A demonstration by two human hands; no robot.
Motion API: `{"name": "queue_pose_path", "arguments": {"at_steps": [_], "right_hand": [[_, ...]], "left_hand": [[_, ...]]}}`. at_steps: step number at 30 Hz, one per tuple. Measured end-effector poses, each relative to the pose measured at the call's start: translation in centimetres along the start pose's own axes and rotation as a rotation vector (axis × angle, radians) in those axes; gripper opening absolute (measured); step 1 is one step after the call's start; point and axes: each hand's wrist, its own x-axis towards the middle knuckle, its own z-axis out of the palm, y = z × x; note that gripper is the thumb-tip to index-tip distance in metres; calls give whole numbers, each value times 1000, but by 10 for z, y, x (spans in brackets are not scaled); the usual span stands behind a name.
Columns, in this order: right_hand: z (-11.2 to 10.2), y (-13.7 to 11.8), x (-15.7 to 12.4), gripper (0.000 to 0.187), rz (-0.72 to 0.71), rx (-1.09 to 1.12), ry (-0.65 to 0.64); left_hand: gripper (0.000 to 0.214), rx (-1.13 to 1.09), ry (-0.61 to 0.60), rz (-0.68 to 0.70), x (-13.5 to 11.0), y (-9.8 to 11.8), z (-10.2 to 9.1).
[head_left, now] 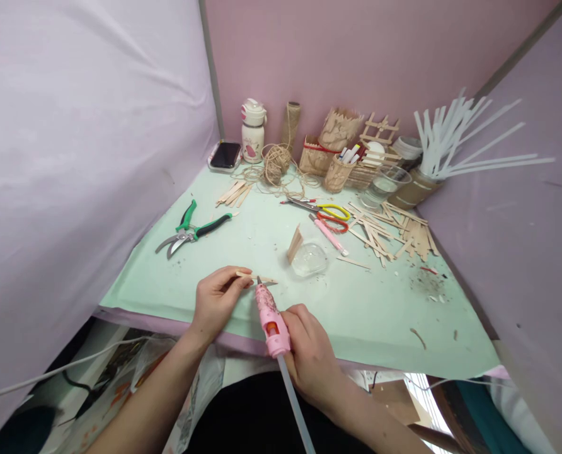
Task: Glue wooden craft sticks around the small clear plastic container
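Near the front edge of the table, my left hand (218, 297) pinches a wooden craft stick (261, 277) between thumb and fingers, holding it roughly level. My right hand (312, 343) is wrapped round a pink hot glue gun (270, 315), with a long translucent glue stick (294, 403) sticking out of its back end. The gun's nozzle is right at the craft stick; whether they touch I cannot tell. Just beyond sits a clear, faceted dish (309, 260), and a small wooden panel (295, 244) stands upright against its left side.
Green-handled pruning shears (186, 233) lie left. Scissors (326, 211), a pink pen-like tool (329, 236) and loose craft sticks (373, 233) lie right. At the back stand a bottle (253, 135), twine (276, 164), a phone (225, 156), a clear cup (380, 188) and glue sticks (444, 145).
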Motion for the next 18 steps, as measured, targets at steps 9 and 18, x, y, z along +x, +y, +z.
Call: {"name": "queue_pose_path", "arguments": {"at_steps": [9,18], "right_hand": [[-2,15,-14,17,126,-115,-31],[0,10,-10,16,86,-107,-16]], "left_hand": [[14,24,1,-8,0,0,-1],[15,-3,14,-23,-1,-1,0]]}}
